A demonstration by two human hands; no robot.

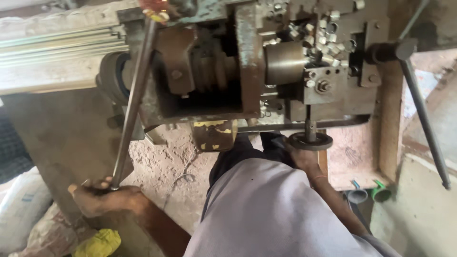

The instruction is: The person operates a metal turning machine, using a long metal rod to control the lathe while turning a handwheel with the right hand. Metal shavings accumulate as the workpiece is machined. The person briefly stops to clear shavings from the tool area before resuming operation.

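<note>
Your grey-clad knee fills the foreground. Left hand: fingers closed round the lower end of the long grey steel lever rod, which slants up to the worn green-grey metal machine. Right hand: under the small dark round handwheel, touching it; finger grip unclear.

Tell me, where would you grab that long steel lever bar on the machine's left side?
At its free lower end, where the left hand already wraps it. The long steel lever bar slants down from the machine toward the person, so that tip is nearest and probably gives most leverage. Come from below, fingers curled around the round shaft.
</note>
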